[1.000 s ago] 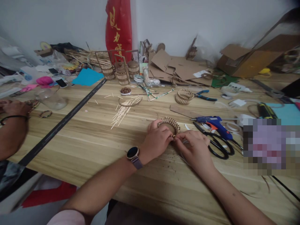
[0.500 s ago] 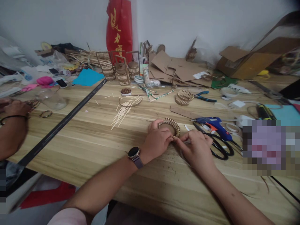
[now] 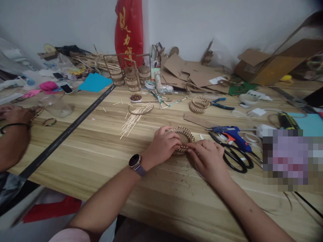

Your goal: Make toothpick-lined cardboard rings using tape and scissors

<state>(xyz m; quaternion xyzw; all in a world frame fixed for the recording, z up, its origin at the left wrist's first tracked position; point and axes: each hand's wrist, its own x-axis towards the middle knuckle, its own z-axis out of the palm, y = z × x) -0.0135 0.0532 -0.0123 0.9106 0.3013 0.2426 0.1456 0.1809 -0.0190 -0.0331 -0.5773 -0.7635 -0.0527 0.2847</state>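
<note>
A small round basket (image 3: 188, 133) with a ring of short light sticks and a brown base rests on the table between my hands. My left hand (image 3: 165, 143) is closed around its left side, thumb and fingers on the near rim. At the near right of the rim, my right hand (image 3: 209, 156) pinches the edge with thumb and index finger. A thin strip seems to run down beneath my right hand; its end is hidden. Dark crumbs lie on the wood in front of the basket.
Black-handled scissors (image 3: 238, 158) and a blue glue gun (image 3: 233, 134) lie right of my hand. Another stick ring (image 3: 199, 105) and pliers (image 3: 222, 103) are farther back. Loose sticks (image 3: 133, 119) lie left of centre. A co-worker's hand (image 3: 17, 116) is at far left.
My left hand has slid left along the near rim, away from my right fingertips, uncovering more of the near sticks. My right hand stays pinched at the rim, shifted very slightly.
</note>
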